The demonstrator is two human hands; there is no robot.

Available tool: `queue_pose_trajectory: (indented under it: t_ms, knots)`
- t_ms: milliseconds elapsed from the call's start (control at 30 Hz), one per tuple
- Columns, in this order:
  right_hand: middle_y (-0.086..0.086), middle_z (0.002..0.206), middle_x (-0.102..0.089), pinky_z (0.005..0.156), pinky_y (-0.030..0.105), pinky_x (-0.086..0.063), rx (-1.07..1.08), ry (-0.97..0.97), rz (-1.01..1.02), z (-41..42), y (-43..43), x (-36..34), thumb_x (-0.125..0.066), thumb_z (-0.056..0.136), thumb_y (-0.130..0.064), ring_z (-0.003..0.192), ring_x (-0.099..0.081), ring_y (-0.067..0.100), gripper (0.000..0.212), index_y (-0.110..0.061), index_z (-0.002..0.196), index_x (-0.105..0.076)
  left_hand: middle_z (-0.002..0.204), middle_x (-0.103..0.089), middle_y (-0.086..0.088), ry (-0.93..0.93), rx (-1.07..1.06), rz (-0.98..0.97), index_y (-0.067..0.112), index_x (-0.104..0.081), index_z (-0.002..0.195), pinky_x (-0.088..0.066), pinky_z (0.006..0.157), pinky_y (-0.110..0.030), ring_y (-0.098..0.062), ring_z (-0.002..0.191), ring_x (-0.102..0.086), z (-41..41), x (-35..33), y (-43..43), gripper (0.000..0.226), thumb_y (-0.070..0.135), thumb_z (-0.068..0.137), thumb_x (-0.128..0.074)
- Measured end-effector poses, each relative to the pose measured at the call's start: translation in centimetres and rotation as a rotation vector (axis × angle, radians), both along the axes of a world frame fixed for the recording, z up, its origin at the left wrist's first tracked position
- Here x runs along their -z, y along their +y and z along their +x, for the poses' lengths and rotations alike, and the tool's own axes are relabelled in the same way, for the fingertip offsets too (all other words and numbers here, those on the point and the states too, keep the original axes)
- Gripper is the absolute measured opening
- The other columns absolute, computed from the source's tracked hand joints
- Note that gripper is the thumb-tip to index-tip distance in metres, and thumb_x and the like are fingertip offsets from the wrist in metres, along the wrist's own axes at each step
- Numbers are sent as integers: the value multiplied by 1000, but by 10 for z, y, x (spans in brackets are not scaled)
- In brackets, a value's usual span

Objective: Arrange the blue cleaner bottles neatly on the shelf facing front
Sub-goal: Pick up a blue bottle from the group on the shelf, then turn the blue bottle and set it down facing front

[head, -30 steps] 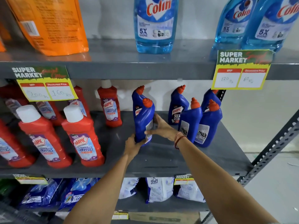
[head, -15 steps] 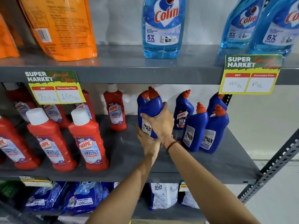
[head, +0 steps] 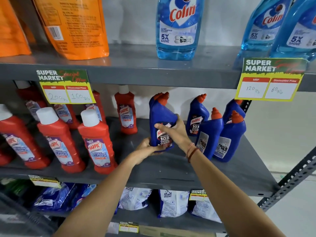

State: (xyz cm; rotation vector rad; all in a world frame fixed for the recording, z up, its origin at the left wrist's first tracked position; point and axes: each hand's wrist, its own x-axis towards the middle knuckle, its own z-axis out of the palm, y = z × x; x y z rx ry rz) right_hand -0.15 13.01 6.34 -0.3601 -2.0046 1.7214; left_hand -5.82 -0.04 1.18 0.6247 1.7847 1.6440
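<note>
A dark blue cleaner bottle (head: 160,118) with an orange-red cap is held just above the grey middle shelf (head: 171,168), its front label toward me. My right hand (head: 174,130) grips its front and side. My left hand (head: 148,147) cups its base. Directly behind it another blue bottle's cap (head: 156,96) peeks out. To the right stand more blue bottles: one at the back (head: 197,115) faces front, two nearer ones (head: 209,132) (head: 229,137) show their back labels, and one (head: 233,106) is mostly hidden behind them.
Red bathroom-cleaner bottles (head: 97,141) with white caps fill the shelf's left half. Orange pouches (head: 71,26) and light blue glass-cleaner bottles (head: 177,28) stand on the upper shelf. Price tags (head: 268,79) hang from its edge. Detergent bags (head: 172,202) lie below.
The held bottle has been turned so its front label now faces me instead of its back label. It has come lower toward the shelf. Both hands stay on it.
</note>
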Motion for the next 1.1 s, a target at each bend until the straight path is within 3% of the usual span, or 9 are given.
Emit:
queue_pose_trajectory:
  t_ms: [100, 200, 400, 467, 567, 733, 867, 1033, 1100]
  knots:
    - [-6, 94, -67, 73, 18, -55, 88, 22, 60, -3, -16, 14, -89, 57, -28, 85, -66, 5, 60, -20, 102, -50, 97, -66, -5, 123, -126, -31, 10, -56, 105, -51, 71, -11, -13, 86, -63, 1, 7, -3, 34, 4, 76, -71]
    - [-10, 90, -64, 67, 7, -50, 126, 46, 80, -5, -23, 29, -89, 58, -27, 81, -63, -1, 58, -20, 100, -49, 107, -62, -9, 175, -134, -46, 10, -51, 113, -51, 75, -15, -8, 90, -60, -5, 18, -5, 46, -4, 74, -70]
    - [-3, 95, -63, 82, 28, -55, 88, -62, 83, -6, -22, 50, -87, 63, -25, 85, -64, 13, 56, -19, 102, -47, 102, -57, 0, 93, -147, -86, -1, -36, 130, -53, 63, -12, -12, 97, -55, -12, 35, -9, 49, -13, 84, -50]
    - [0, 99, -63, 85, 33, -55, 47, -82, 96, -6, -18, 48, -85, 65, -24, 90, -65, 17, 57, -17, 106, -47, 108, -57, -3, 139, -148, -132, 0, -35, 131, -53, 67, -11, -9, 95, -56, -13, 35, -10, 52, -5, 84, -57]
    - [0, 104, -62, 88, 34, -54, 40, -69, 127, 4, -15, 49, -84, 67, -22, 95, -62, 16, 55, -16, 109, -48, 120, -59, -8, 345, -192, -305, 9, -42, 128, -50, 91, -32, -23, 109, -58, -12, 39, -17, 74, 27, 66, -80]
    - [0, 106, -57, 77, 27, -51, 390, 105, 111, 52, -2, 55, -75, 79, -27, 93, -58, 16, 38, -16, 108, -53, 108, -50, -2, 727, -626, -69, 13, -45, 118, -44, 86, -28, -15, 97, -52, 40, 42, -15, 52, 24, 74, -72]
    - [7, 102, -52, 83, 36, -46, 811, 152, 236, 86, 37, 61, -71, 82, -16, 94, -52, 27, 29, -5, 102, -54, 107, -55, -7, 930, -273, -92, 18, -47, 116, -50, 81, -30, -13, 92, -57, 72, 43, 24, 40, 29, 79, -59]
    - [-1, 89, -54, 64, 15, -39, 755, 6, 174, 95, 63, 58, -75, 76, -22, 74, -48, 7, 31, -13, 93, -50, 136, -43, -12, 806, -82, -210, 15, -31, 138, -49, 93, -40, -25, 119, -51, 79, 39, 86, 69, 18, 79, -66]
    - [1, 91, -54, 62, 15, -40, 745, -30, 209, 93, 65, 60, -75, 76, -24, 75, -52, 12, 31, -13, 92, -51, 142, -37, -13, 716, -55, -294, 11, -26, 139, -44, 98, -40, -27, 127, -44, 81, 38, 104, 73, 22, 79, -66]
